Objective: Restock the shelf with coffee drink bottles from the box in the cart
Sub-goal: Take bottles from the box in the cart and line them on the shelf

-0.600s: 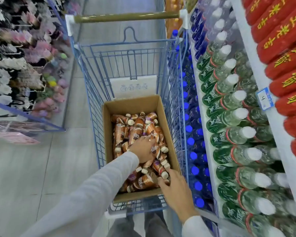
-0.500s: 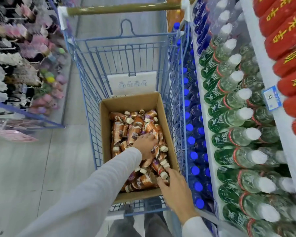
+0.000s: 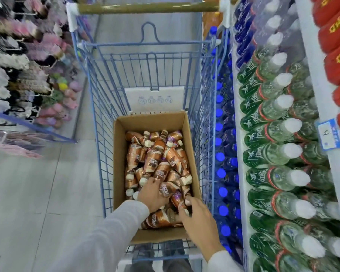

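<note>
An open cardboard box (image 3: 119,173) sits in the blue wire cart (image 3: 98,118). Several brown coffee drink bottles (image 3: 155,158) with cream caps lie loose in it. My left hand (image 3: 152,196) is palm down on the pile near the box's near end, fingers curled over a bottle (image 3: 165,190). My right hand (image 3: 199,224) reaches in over the near right corner, its thumb and fingers pinching the neck end of another bottle (image 3: 176,199). Both bottles still lie in the pile.
The cart's handle bar (image 3: 145,7) is at the far end. Shelves on the right hold green-labelled water bottles (image 3: 273,154), blue-capped bottles (image 3: 222,156) lower down and red packs (image 3: 336,46) above. Hanging goods (image 3: 18,75) line the left side, across the grey floor aisle (image 3: 37,193).
My left hand has slid back toward the box's near end. My right hand has moved from the box's near right rim onto a bottle. The view has tilted a little.
</note>
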